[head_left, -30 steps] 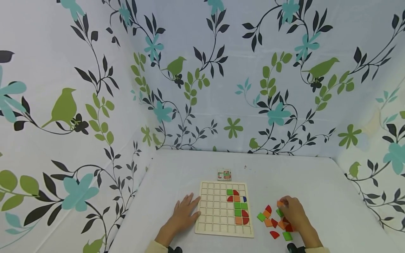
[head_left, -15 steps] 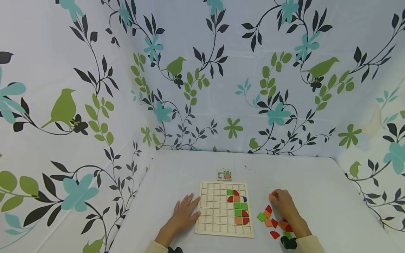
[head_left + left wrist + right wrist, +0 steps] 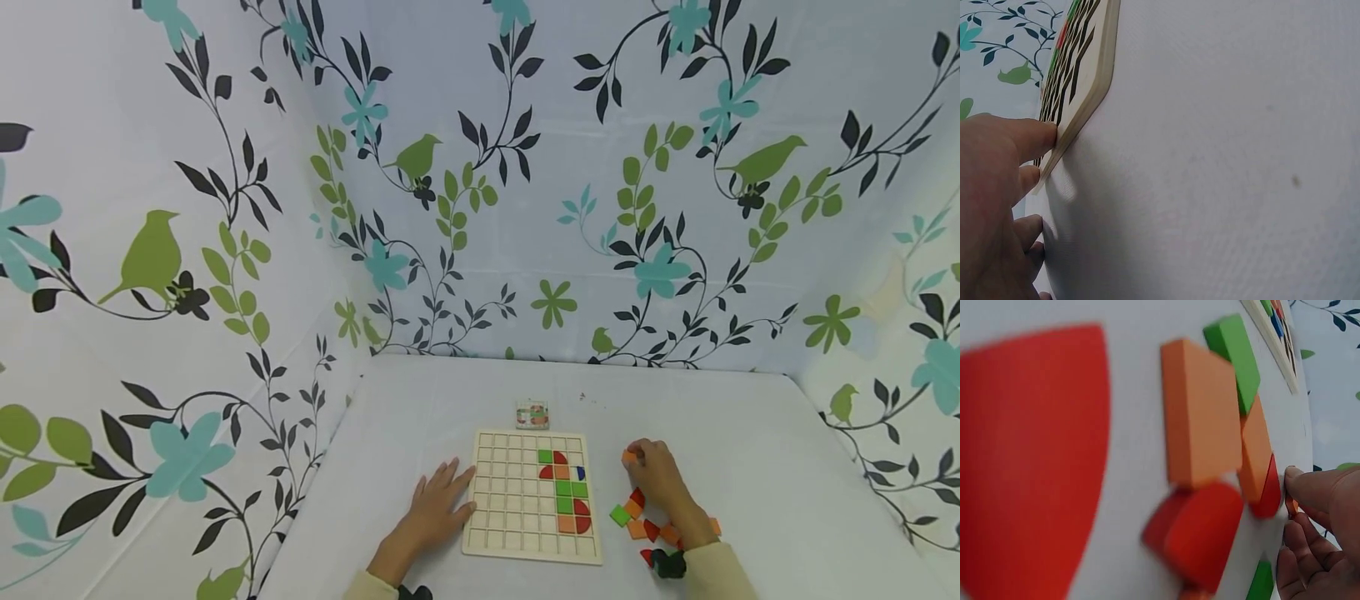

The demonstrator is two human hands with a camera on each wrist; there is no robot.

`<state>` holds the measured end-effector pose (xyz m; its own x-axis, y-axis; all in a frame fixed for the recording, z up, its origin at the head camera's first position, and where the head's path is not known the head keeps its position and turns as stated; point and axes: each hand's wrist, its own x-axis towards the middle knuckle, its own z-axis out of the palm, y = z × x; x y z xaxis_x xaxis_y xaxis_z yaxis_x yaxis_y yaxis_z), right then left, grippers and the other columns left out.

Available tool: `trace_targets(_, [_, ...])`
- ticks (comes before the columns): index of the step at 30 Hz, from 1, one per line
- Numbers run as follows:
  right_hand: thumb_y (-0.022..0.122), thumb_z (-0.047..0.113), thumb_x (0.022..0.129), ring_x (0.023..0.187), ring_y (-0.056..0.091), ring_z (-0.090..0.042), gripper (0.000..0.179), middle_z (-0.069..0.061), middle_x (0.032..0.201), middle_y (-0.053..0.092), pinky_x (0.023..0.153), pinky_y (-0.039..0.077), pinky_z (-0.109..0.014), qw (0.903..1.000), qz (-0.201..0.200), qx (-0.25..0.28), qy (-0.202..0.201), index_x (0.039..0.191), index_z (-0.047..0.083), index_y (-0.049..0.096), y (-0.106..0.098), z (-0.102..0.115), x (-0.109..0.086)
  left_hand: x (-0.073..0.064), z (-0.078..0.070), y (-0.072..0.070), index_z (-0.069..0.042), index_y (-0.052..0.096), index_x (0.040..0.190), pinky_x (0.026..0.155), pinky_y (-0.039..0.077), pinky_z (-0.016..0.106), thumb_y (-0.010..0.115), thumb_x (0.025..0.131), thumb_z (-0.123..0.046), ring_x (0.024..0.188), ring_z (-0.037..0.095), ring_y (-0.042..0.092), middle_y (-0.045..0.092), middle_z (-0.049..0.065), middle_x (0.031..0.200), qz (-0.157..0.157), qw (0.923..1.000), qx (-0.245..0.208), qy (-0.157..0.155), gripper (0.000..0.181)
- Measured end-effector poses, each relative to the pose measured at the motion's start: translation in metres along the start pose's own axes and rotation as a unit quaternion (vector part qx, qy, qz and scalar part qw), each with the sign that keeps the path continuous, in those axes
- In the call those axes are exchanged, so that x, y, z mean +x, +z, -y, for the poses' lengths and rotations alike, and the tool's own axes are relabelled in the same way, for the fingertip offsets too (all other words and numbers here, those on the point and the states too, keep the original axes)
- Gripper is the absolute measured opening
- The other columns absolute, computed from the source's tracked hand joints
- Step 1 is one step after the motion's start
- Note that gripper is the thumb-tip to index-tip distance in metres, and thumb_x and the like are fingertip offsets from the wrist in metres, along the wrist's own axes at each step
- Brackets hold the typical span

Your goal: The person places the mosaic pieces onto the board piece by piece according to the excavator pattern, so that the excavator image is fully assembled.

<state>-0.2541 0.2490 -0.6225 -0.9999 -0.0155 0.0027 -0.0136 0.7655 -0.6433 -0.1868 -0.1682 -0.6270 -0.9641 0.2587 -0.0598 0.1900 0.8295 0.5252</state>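
A pale wooden grid board (image 3: 506, 500) lies flat on the white table. Green, red and orange tiles plus one blue-and-white tile fill some cells on its right side. My left hand (image 3: 435, 508) rests beside the board's left edge, fingers spread; in the left wrist view the thumb (image 3: 1038, 139) touches that edge. To the right of the board, my right hand (image 3: 660, 479) pinches an orange square tile (image 3: 629, 457), mostly covered by thumb and fingers in the right wrist view. Below that hand lie loose pieces, including a green square (image 3: 620, 515) and red quarter circles (image 3: 1204, 531).
A small card with a coloured pattern (image 3: 532, 414) lies just beyond the board's far edge. More loose orange tiles (image 3: 1204, 419) sit near my right wrist, partly hidden by the forearm. A patterned cloth (image 3: 480, 208) hangs behind and beside the table.
My right hand has lifted the orange tile away from the loose pieces and carried it left and farther up the table, toward the board. The left hand stays put.
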Motion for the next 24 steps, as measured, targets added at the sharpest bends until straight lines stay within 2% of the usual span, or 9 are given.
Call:
trace_targets(4, [0.07,0.011,0.1,0.096,0.056,-0.028,0.028,-0.018,0.11,0.059,0.094,0.059,-0.049,0.9999,0.015,0.004,0.005,0.122,-0.004,0.065,0.01,0.008,0.004,-0.001,0.0,0.0,-0.017,0.048,0.16,0.122,0.013,0.078,0.065,0.103,-0.037,0.158,0.048,0.025,0.032,0.021,0.17,-0.002,1.0,-0.009,0.003,0.062])
trace_targets(10, [0.07,0.011,0.099,0.098,0.057,-0.026,0.026,-0.016,0.112,0.059,0.096,0.059,-0.051,0.9995,0.03,0.002,0.009,0.122,-0.003,0.066,0.016,0.021,-0.005,-0.002,-0.001,-0.001,-0.016,0.048,0.159,0.121,0.012,0.079,0.065,0.103,-0.036,0.157,0.049,0.025,0.032,0.022,0.17,-0.004,0.9999,-0.011,0.009,0.062])
trace_targets(14, [0.071,0.009,0.098,0.098,0.058,-0.027,0.024,-0.018,0.113,0.06,0.094,0.058,-0.052,0.9996,0.024,-0.01,-0.011,0.119,-0.003,0.067,0.017,0.032,-0.014,-0.002,-0.001,-0.001,-0.017,0.047,0.16,0.121,0.013,0.078,0.065,0.103,-0.038,0.158,0.048,0.025,0.032,0.021,0.17,-0.001,1.0,-0.003,0.005,0.063])
trace_targets(19, [0.072,0.014,0.1,0.106,0.059,-0.027,0.026,-0.014,0.118,0.061,0.098,0.057,-0.053,0.999,0.024,-0.026,-0.025,0.121,0.001,0.067,0.027,0.054,-0.021,-0.003,-0.001,-0.003,-0.019,0.046,0.161,0.122,0.013,0.077,0.064,0.103,-0.041,0.159,0.046,0.024,0.031,0.02,0.171,0.007,1.0,0.002,0.003,0.064])
trace_targets(24, [0.078,0.015,0.097,0.101,0.058,-0.023,0.021,-0.007,0.11,0.061,0.09,0.055,-0.05,0.9949,0.025,-0.046,-0.086,0.114,0.008,0.067,0.044,0.081,-0.031,-0.002,-0.002,-0.003,-0.019,0.046,0.161,0.122,0.012,0.077,0.064,0.103,-0.041,0.159,0.045,0.024,0.03,0.019,0.171,0.009,0.9999,-0.003,0.004,0.064])
